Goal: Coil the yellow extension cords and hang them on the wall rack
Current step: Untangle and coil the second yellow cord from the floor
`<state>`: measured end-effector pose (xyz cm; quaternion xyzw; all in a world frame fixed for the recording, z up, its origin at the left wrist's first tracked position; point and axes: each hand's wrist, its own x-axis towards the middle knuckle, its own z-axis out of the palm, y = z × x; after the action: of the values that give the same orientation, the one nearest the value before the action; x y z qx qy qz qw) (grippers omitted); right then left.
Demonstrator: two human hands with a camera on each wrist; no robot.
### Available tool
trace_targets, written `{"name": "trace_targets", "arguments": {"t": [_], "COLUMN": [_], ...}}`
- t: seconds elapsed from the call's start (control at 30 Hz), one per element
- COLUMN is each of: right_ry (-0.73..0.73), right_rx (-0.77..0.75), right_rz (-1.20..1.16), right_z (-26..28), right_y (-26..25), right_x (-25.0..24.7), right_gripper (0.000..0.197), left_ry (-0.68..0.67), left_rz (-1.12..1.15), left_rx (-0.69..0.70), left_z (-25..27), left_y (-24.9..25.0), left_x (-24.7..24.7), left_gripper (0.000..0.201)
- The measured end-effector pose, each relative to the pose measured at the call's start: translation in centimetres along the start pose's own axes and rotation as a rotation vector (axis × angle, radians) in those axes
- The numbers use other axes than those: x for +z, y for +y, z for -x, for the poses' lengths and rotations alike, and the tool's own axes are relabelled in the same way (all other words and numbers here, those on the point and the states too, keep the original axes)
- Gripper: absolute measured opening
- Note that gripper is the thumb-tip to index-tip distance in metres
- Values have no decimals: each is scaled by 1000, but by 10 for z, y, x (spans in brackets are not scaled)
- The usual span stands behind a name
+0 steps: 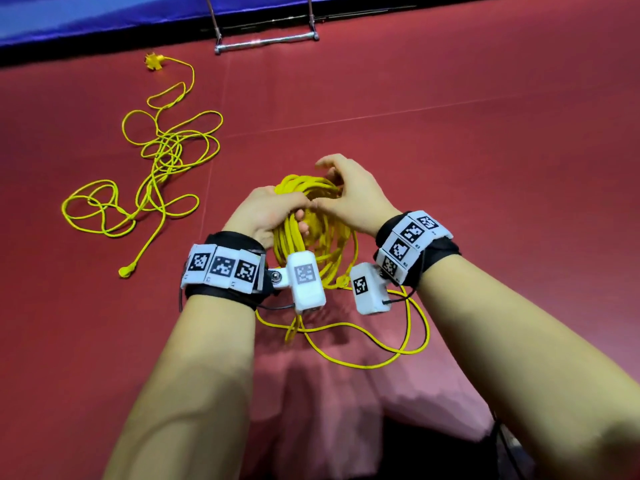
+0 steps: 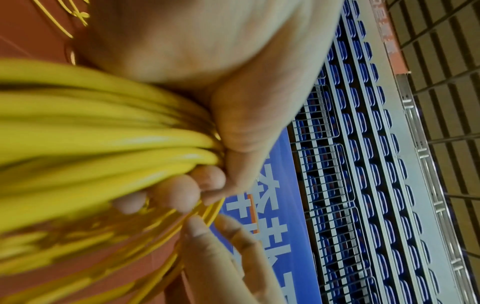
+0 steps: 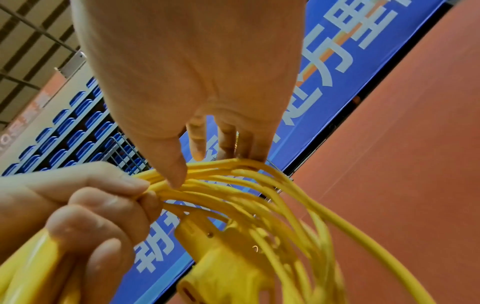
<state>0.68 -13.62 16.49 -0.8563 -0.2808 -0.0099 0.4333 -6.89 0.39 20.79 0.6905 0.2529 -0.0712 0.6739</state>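
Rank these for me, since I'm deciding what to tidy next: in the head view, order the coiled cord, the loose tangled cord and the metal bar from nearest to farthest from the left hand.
1. The coiled cord: in the grip of the left hand itself.
2. The loose tangled cord: lying on the floor, off to the left.
3. The metal bar: far ahead, at the floor's far edge.

White Chinese characters on the blue banner, too cropped to read

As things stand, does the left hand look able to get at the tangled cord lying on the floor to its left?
Probably not yet. Nothing lies between the left hand and the tangled cord, but that hand grips the coiled cord, so it would have to let go first.
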Motion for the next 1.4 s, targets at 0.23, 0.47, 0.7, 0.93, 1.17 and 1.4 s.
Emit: {"name": "trace_targets", "arguments": {"t": [0.23,0.47,0.7,0.93,1.17,1.4], "right_ry": [54,-593,-599,-551,-365,-41], "right_rx": [279,441,208,441,474,590], "right_rz": [11,-90,-136,82,-155,-266], "right_z": [19,63,112,117,122,115], "right_y": [-5,-3,-12,44,65,38], "right_x": [4,31,69,43,-7,-57], "right_gripper": [4,9,11,26,26,45], "left_ry": [322,451,419,499,551,577], "left_rz": [315,434,548,629,605,515], "left_rx": [134,235,310,399,423,482], "left_z": [11,31,57,81,104,114], "left_y": [13,23,37,53,61,56], "left_x": [-6,-9,3,-2,1,1], "left_gripper": [25,23,21,23,27,25]}}
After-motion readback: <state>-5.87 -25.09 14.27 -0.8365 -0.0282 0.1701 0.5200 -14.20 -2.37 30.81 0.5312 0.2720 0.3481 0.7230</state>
